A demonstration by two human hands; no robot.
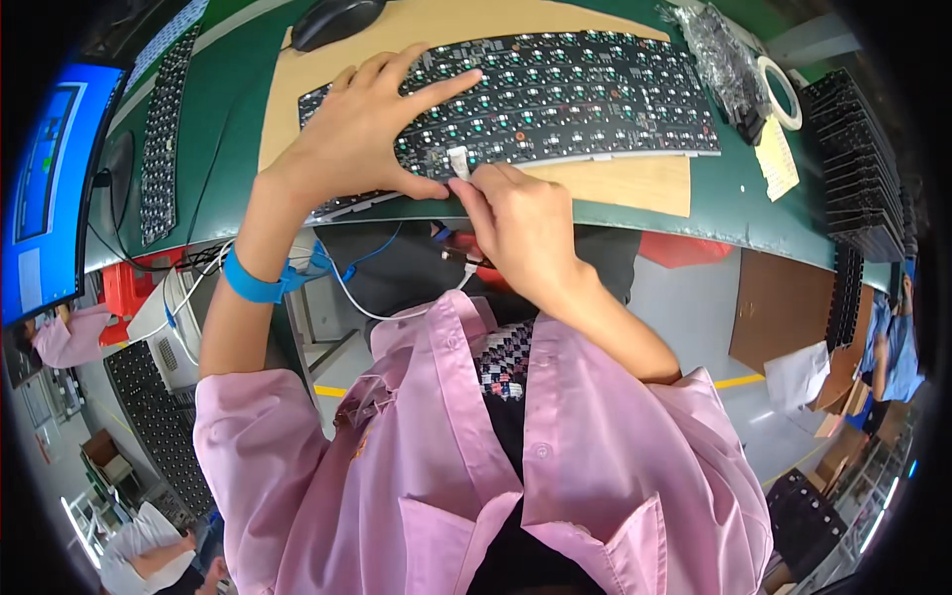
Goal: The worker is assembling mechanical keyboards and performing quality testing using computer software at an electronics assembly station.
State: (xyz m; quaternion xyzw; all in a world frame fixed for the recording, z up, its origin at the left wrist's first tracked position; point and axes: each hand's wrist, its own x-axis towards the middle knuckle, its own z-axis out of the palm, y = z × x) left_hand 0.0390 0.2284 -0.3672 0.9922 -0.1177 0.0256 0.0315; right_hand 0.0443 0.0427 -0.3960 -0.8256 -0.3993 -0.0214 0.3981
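In the head view, your left hand [362, 124] is spread loosely over the left part of the black circuit board [585, 94], hiding some of its surface. The board lies on a tan sheet [635, 188] on the green table [223, 119]. Your right hand [531, 223] is curled at the board's near edge, beside a small white piece [458, 161]; its fingertips are obscured, so you cannot tell what they grasp. The upper edge cuts off the black mouse [337, 20].
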